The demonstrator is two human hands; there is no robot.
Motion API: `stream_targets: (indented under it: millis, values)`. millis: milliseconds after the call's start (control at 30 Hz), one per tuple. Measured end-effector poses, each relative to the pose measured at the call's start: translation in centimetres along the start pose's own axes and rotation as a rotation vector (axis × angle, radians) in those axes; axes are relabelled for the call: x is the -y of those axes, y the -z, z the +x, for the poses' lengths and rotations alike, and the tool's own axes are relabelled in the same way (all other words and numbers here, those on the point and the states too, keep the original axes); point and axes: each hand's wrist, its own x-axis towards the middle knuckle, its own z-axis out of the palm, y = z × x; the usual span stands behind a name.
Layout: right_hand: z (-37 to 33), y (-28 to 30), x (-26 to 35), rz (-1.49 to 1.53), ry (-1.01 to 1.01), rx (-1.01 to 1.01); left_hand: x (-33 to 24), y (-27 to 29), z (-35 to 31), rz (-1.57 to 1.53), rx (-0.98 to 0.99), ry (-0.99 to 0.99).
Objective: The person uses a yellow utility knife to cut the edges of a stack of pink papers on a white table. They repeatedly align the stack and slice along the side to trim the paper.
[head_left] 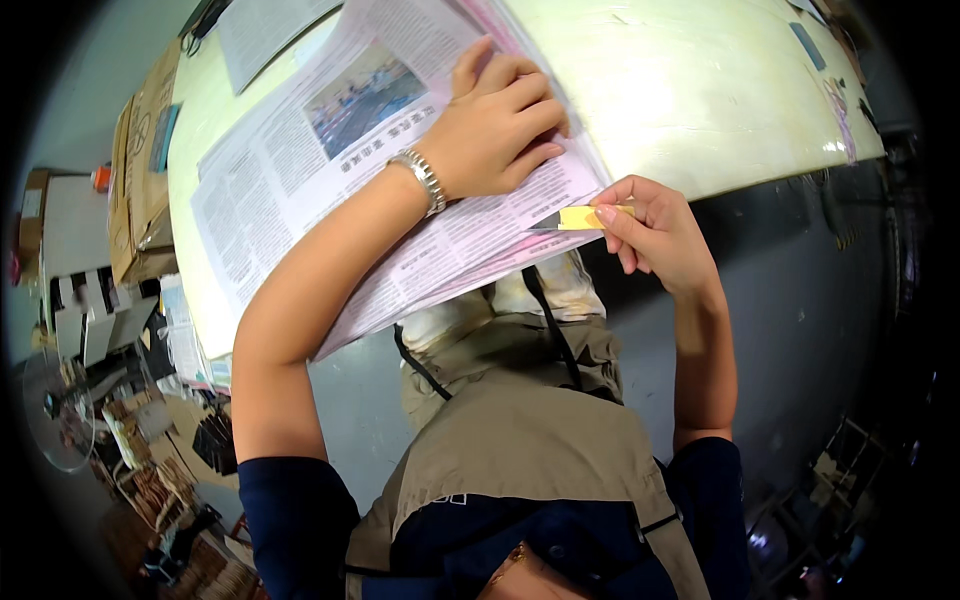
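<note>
A stack of newspaper sheets [270,190], printed in dark type with a colour photo near its top, lies on the pale yellow-green tabletop [690,90] and overhangs the near edge. My left hand [505,125] rests on the stack, its fingers slightly bent and apart, and a metal-band watch [425,180] circles that wrist. At the stack's near right corner, my right hand [650,225] pinches a knife with a yellow handle [582,218]. Its dark pointed blade [546,223] points left, over the paper's edge; whether it touches the sheets I cannot tell.
Another printed sheet [265,40] lies at the far left. A blue-grey strip [808,46] and a purple cord [840,120] are at the table's right side. Cardboard [145,170] stands beyond the left edge, with a fan [60,410] and shelved clutter lower left.
</note>
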Motion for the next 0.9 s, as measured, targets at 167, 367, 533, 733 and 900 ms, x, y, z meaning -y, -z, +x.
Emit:
stream_targets:
  millis: [167,367,533,733,900]
  values:
    - [-1.1,-3.6,-0.1,0.072,-0.039,0.044,0.5,-0.6,-0.3,-0.022,-0.026,-0.019]
    - [-1.7,-8.7,-1.3,0.228,-0.081,0.191,0.8,-1.2,-0.3,-0.001,-0.059,-0.049]
    - [-1.8,-13.5,-1.2,0.249,-0.108,0.34,0.8,-1.2,-0.4,0.039,-0.034,-0.038]
    - [-2.4,-19.4,-1.2,0.274,-0.1,0.447,0.9,-1.5,-0.2,0.067,-0.055,-0.057]
    - [-2.7,-24.3,-1.7,0.195,-0.027,0.524,1.0,-1.6,-0.3,0.092,-0.065,-0.056]
